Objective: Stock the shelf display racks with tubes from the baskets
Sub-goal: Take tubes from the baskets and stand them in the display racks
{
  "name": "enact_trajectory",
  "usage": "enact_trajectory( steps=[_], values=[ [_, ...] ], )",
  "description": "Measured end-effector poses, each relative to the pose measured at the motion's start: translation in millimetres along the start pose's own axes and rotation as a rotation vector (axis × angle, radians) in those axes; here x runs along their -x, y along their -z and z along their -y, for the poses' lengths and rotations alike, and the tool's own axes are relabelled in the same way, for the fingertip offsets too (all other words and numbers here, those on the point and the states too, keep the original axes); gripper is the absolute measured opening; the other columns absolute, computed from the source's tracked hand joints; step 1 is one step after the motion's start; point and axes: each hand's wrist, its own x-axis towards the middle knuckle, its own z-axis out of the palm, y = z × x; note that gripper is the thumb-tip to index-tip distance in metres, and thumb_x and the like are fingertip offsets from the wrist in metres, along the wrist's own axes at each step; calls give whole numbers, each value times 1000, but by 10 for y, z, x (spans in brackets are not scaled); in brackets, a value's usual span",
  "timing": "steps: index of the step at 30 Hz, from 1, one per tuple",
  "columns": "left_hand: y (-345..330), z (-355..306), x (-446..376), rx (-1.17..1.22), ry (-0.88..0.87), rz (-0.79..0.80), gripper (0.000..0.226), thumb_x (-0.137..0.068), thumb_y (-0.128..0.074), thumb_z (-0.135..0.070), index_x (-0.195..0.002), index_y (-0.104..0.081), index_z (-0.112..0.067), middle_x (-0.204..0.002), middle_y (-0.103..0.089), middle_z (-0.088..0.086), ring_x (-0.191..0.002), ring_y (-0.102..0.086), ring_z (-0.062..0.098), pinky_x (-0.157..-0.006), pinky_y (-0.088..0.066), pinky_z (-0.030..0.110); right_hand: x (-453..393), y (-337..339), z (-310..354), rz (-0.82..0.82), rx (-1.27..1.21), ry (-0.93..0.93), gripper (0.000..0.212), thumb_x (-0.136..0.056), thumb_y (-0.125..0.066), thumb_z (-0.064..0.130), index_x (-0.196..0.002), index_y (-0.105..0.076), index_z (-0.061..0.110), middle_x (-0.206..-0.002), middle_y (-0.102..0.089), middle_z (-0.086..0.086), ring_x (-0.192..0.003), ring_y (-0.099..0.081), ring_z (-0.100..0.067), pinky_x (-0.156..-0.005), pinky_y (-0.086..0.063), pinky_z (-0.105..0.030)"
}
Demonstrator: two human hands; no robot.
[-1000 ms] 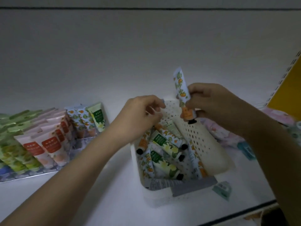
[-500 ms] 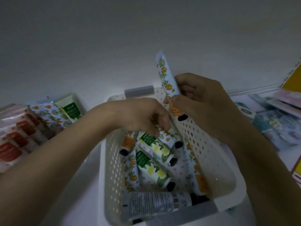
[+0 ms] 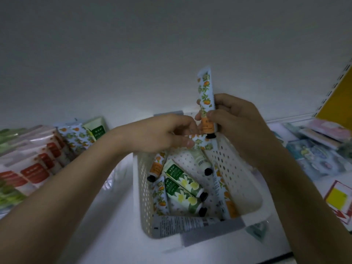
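A white perforated basket sits on the shelf in front of me and holds several tubes with orange-fruit and green-flower prints. My right hand grips an orange-print tube upright, black cap down, above the basket's far rim. My left hand is over the basket's far left part and pinches a second orange-print tube, which is lifted off the pile. Two green-label tubes lie in the middle of the basket.
A display rack at the left holds rows of red-label, green and orange-print tubes. Boxed goods lie on the shelf at the right, beside a yellow panel. The white back wall rises behind the basket.
The view has moved closer over the basket. My left hand dipped into the basket and now lifts a second orange-print tube. My right hand keeps its tube upright.
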Motion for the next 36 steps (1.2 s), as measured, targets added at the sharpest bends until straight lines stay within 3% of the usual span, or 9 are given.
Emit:
enact_trajectory(
  steps=[6,12,16,19,22,24,27,31,36],
  values=[
    [107,-111,347,48,-43,-292,22,-96,-58,-20,-118,-59,-21,-102,-63,12,-95,-58,29,-88,-47,51,-57,-144,371,10,-252,-3,24,-94,-50,0,-108,-65,13,-88,-75,-5,-90,-72,-25,-75,-58,-32],
    [212,-258,801,91,-85,-461,33,-100,-51,-20,-130,-53,-34,-99,-61,-3,-73,-59,11,-67,-50,33,-1,-389,799,35,-461,77,20,-98,-44,4,-114,-55,5,-85,-71,-13,-87,-72,-32,-80,-59,-38],
    [339,-275,1132,189,-16,-575,28,-99,-51,-12,-114,-51,-36,-102,-57,3,-71,-65,30,-63,-55,44,18,-623,938,23,-442,57,26,-104,-44,27,-100,-59,6,-80,-67,-10,-74,-68,-25,-83,-57,-42],
    [476,-227,1344,290,44,-705,22,-94,-56,-5,-110,-45,-16,-108,-60,13,-84,-70,32,-72,-55,48,14,-788,977,12,-230,43,31,-100,-50,41,-93,-69,18,-78,-67,5,-74,-63,-10,-72,-55,-30],
    [619,-160,1551,376,64,-807,36,-86,-60,2,-108,-48,-23,-92,-68,15,-87,-71,23,-70,-50,36,-20,-945,1006,-5,20,58,25,-97,-56,39,-94,-74,22,-68,-58,9,-61,-49,-7,-54,-42,-20],
    [707,-100,1687,327,110,-810,40,-83,-65,-1,-111,-56,-28,-89,-69,23,-84,-66,30,-72,-47,38,-54,-1065,1011,32,22,70,16,-97,-60,26,-99,-71,14,-70,-58,0,-57,-49,-10,-48,-40,-21],
    [796,-15,1854,318,171,-799,32,-80,-70,5,-102,-65,-18,-81,-70,19,-72,-67,24,-75,-56,38,-111,-1257,991,55,74,130,6,-92,-65,11,-97,-63,10,-71,-66,-6,-57,-58,-13,-52,-50,-23],
    [844,99,1985,313,261,-825,15,-79,-74,2,-82,-71,-13,-70,-67,7,-62,-63,14,-66,-55,26,-239,-1470,904,105,175,153,7,-93,-65,10,-86,-68,11,-77,-64,-12,-56,-63,-13,-59,-56,-22],
    [874,266,2049,172,347,-891,12,-75,-80,-3,-86,-75,-5,-73,-71,6,-63,-62,12,-67,-53,28,-405,-1658,791,129,452,236,6,-88,-68,6,-83,-71,7,-71,-68,-15,-60,-68,-26,-68,-59,-38]
  ],
)
